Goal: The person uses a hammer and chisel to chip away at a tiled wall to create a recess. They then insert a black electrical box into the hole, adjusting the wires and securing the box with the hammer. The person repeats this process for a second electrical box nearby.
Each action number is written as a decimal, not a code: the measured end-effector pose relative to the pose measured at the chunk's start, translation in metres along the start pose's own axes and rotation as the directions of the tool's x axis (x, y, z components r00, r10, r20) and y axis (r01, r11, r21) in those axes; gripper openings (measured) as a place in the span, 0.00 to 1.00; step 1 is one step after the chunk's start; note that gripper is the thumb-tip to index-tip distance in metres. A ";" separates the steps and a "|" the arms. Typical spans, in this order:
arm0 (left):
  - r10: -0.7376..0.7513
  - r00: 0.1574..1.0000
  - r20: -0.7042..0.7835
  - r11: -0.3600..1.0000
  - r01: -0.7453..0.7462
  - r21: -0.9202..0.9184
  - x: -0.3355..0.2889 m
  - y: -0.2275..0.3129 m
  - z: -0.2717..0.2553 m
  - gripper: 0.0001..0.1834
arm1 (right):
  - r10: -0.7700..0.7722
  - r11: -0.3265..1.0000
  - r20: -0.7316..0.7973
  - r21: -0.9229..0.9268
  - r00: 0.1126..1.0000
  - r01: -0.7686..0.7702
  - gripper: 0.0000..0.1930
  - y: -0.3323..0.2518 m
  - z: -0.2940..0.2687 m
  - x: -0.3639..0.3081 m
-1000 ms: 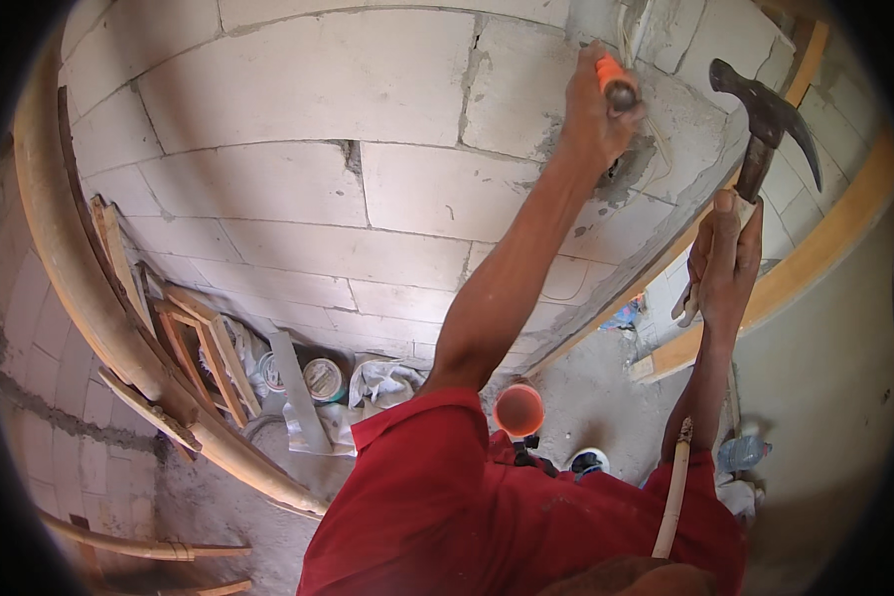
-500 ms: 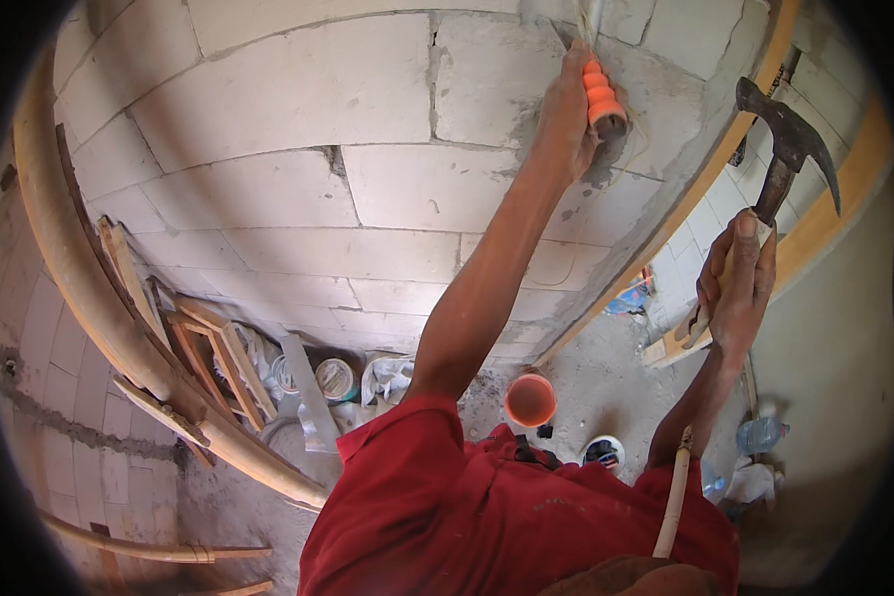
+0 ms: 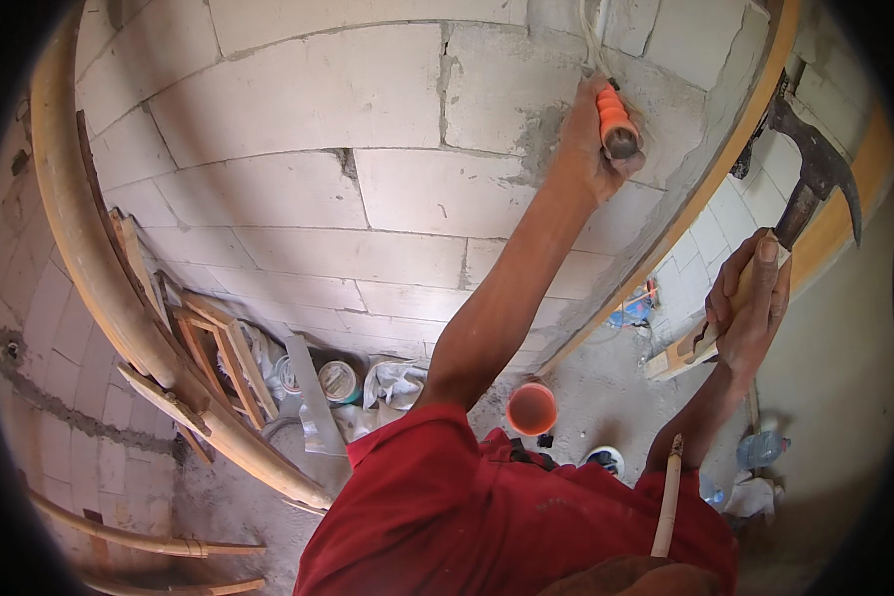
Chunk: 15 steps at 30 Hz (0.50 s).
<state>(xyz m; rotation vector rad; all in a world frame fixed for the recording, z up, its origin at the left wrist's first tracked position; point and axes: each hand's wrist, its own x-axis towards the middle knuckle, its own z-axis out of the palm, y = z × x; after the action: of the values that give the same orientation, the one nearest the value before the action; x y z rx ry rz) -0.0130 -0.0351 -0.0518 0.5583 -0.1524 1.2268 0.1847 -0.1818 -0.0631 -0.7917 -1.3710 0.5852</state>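
With its arm stretched up to the pale block wall [image 3: 298, 99], my left hand [image 3: 588, 149] is closed round a chisel with a ribbed orange grip [image 3: 618, 111]. The chisel's round metal butt faces me; its tip is hidden behind the hand, by thin pale cables [image 3: 595, 40] at the wall. Off to the right, my right hand [image 3: 750, 298] grips a claw hammer [image 3: 815, 164] by its light-coloured handle. The dark hammer head is raised, apart from the chisel.
A wooden strip [image 3: 666, 248] edges the wall's right side. Long curved poles [image 3: 119, 288] cross the left. Below stand an orange bucket [image 3: 531, 408], a white tub [image 3: 339, 380], wooden frames [image 3: 230, 358] and a flat board [image 3: 315, 392]. A plastic bottle [image 3: 760, 450] lies at right.
My left hand and the chisel have shifted slightly right and lower, and the chisel's butt turns more toward me. The hammer has moved a little right and down. The view has shifted slightly.
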 end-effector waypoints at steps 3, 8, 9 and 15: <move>0.311 0.934 -0.176 0.904 -0.233 0.359 0.002 -0.004 0.013 0.18 | -0.004 1.000 0.066 0.003 0.998 0.004 0.18 0.005 -0.002 -0.002; 0.382 0.902 -0.202 0.874 -0.281 0.396 0.033 0.023 0.011 0.21 | 0.025 1.000 0.084 -0.019 0.996 -0.023 0.17 0.015 -0.002 -0.009; 0.399 0.887 -0.233 0.860 -0.274 0.430 0.035 0.028 0.013 0.21 | 0.039 0.999 0.082 -0.018 0.996 -0.038 0.17 0.016 -0.002 -0.009; 0.438 0.849 -0.297 0.892 -0.369 0.260 0.039 0.027 0.018 0.24 | 0.054 0.996 0.028 -0.076 0.998 -0.052 0.21 0.016 -0.009 -0.007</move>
<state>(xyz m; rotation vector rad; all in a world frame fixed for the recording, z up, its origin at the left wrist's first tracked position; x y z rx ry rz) -0.0211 -0.0051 -0.0120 0.4780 0.1630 1.7514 0.1943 -0.1792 -0.0802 -0.8855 -1.4101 0.5911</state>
